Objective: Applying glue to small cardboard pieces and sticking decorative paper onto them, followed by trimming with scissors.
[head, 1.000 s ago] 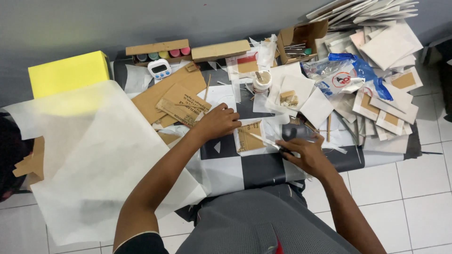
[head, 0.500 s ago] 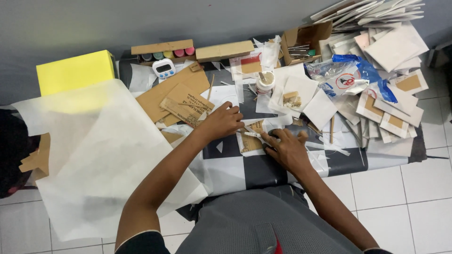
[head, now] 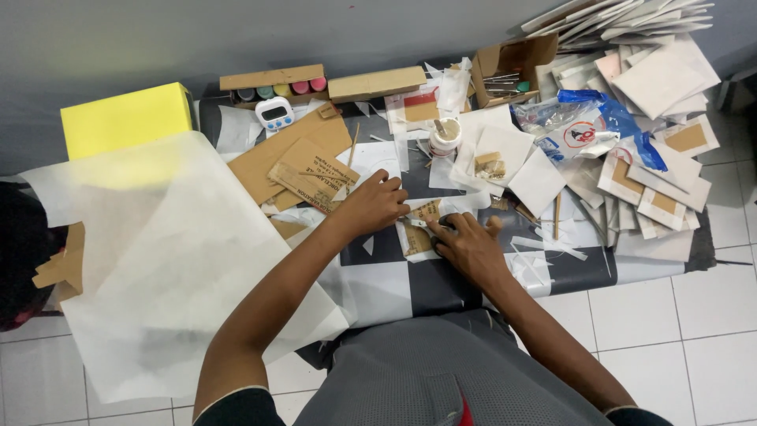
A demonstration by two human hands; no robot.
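A small brown cardboard piece point(head: 422, 225) lies on a white sheet on the black-and-white checkered mat point(head: 394, 288) in front of me. My left hand point(head: 377, 203) rests flat just left of it, fingers apart and fingertips pressing the sheet's edge. Bent over the cardboard's right side is my right hand point(head: 471, 246). A thin pale tool tip point(head: 415, 223) sticks out from its fingers onto the cardboard. The rest of the tool is hidden under the hand.
A large translucent white sheet point(head: 169, 268) covers the left side, beside a yellow box point(head: 122, 118). Cardboard sheets point(head: 296, 162), a small white timer point(head: 275, 113), paint pots in a cardboard tray point(head: 272, 83), a glue cup point(head: 445, 136) and several stacked white cards point(head: 654, 79) crowd the back and right.
My right hand has moved left from the mat's right side onto the cardboard piece, close to my left hand. The left hand has stayed nearly in place.
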